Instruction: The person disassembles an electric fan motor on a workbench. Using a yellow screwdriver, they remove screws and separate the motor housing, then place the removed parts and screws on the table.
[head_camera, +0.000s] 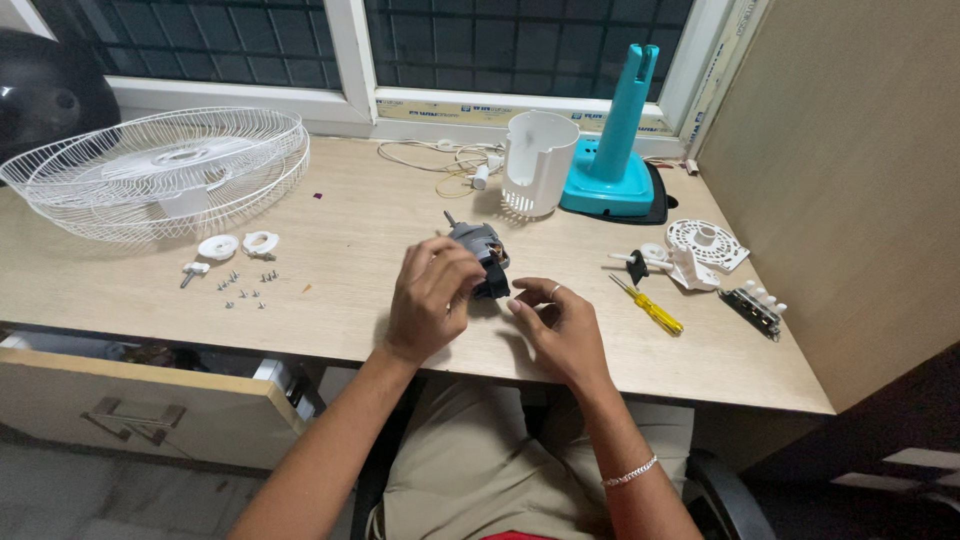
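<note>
Left hand (432, 298) curled around grey fan motor (481, 252) at mid-worktop (350, 230), right hand (560, 325) loosely open, fingertips at its black end; yellow screwdriver (650, 307) just right, screws (245, 288) and fan guard (160, 170) left.

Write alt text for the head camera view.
A seated person's left hand grips a small grey fan motor on a wooden desk, with the right hand beside it. Around lie white wire fan guards, loose screws, a yellow screwdriver and a teal fan stand.
</note>
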